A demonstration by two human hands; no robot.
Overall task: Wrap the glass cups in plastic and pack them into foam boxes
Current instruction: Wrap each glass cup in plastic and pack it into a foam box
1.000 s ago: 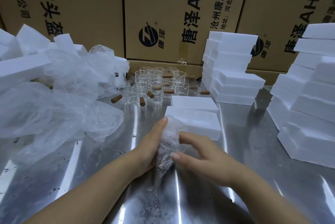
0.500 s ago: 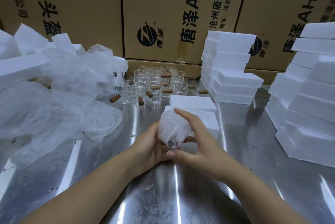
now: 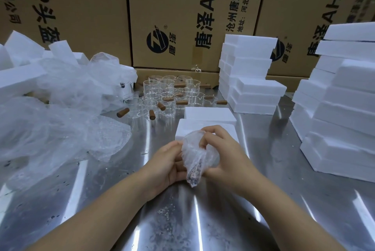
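A glass cup wrapped in bubble plastic [image 3: 195, 155] is held between both hands above the steel table [image 3: 263, 200]. My left hand [image 3: 166, 167] cups it from the left and below. My right hand [image 3: 221, 155] grips it from the right, fingers curled over the top; a twisted plastic tail hangs below. Just behind lie two white foam boxes [image 3: 210, 115]. Farther back stand several bare glass cups with brown wooden handles [image 3: 168, 96].
A heap of clear plastic bags [image 3: 60, 112] and loose foam pieces [image 3: 20, 74] fills the left side. Stacks of foam boxes stand at back centre [image 3: 249, 80] and along the right [image 3: 341, 108]. Large cardboard cartons [image 3: 182, 17] wall the back.
The wrapped cup has been turned in my hands: the right hand's fingers moved over its top, and the loose plastic end now hangs down as a twisted tail.
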